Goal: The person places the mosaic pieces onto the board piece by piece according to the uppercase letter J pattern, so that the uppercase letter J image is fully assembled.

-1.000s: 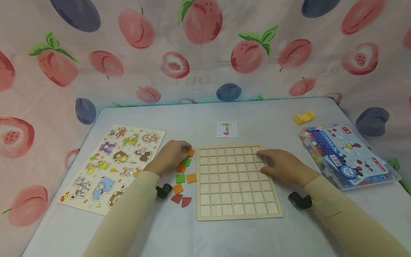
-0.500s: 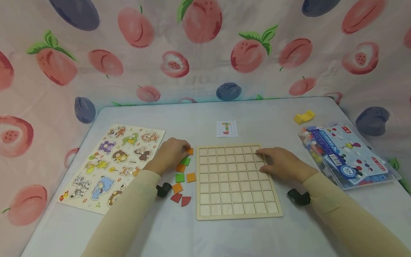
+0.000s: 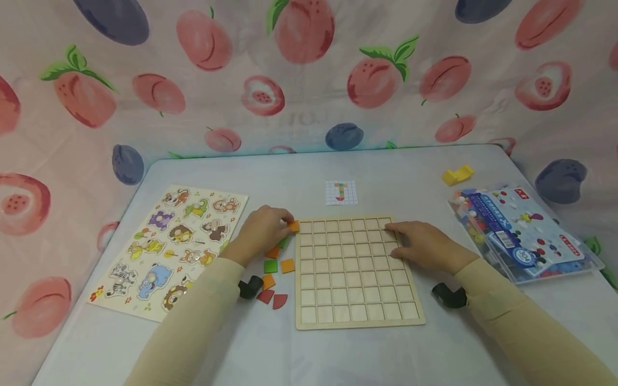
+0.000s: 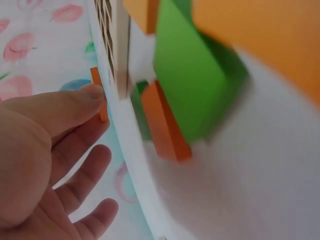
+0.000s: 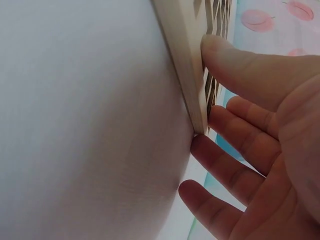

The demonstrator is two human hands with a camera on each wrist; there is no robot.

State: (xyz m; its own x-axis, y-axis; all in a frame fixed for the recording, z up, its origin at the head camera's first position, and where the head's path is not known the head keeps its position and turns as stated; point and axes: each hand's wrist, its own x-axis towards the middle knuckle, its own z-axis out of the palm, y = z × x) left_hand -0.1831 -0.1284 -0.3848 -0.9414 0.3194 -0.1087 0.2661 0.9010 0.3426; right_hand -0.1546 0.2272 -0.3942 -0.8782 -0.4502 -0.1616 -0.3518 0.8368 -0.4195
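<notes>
My left hand pinches an orange square tile between thumb and forefinger, at the upper left corner of a wooden grid board. In the left wrist view the tile stands on edge in the pinch, while the other fingers are spread. Below that hand lie loose tiles: a green square, several orange squares, one of them beside the board, and two red quarter-circle pieces. My right hand rests on the board's right edge, its thumb on the frame and its fingers relaxed.
A small gridded card with a coloured J-like figure lies behind the board. At left is an animal puzzle board. A clear box of coloured parts and a yellow piece sit at right.
The left hand has shifted slightly right, carrying the orange tile from the pile to the board's upper left corner. The right hand has stayed at the board's edge.
</notes>
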